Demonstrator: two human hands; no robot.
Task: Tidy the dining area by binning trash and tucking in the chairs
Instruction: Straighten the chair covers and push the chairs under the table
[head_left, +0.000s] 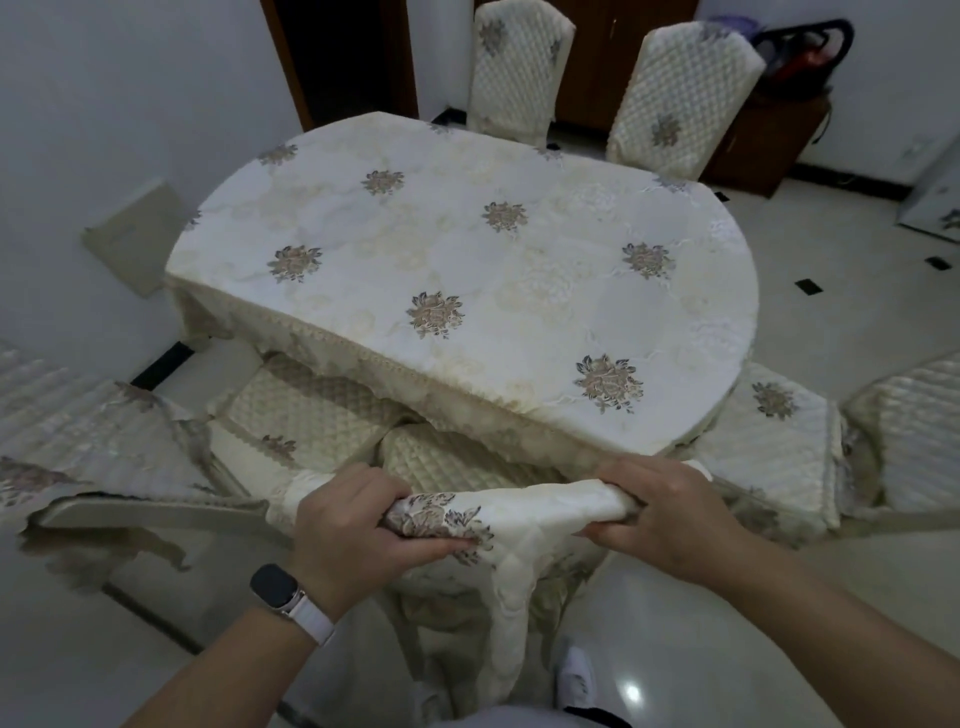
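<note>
- The chair back I'm holding sits at the lower centre of the frame. Its top rail is wrapped in a cream quilted cover with a flower embroidered on it.
- My left hand is curled round the left end of that rail, fingers over the far side and thumb underneath on the flower patch.
- My right hand grips the right end the same way, with the cloth bunched under the fingers.
- This chair's quilted seat lies just past my hands, its far part under the hanging hem of the tablecloth.
- The dining table fills the middle of the frame under a cream cloth dotted with flower motifs.
- A smartwatch on a white band is on my left wrist.
- A second seat lies left of mine, partly under the same hem.
- More covered chairs stand at the left edge and the right edge.
- Two tall chair backs rise beyond the table at the upper centre.
- A dark wooden cabinet stands at the upper right, on glossy white floor tiles.
</note>
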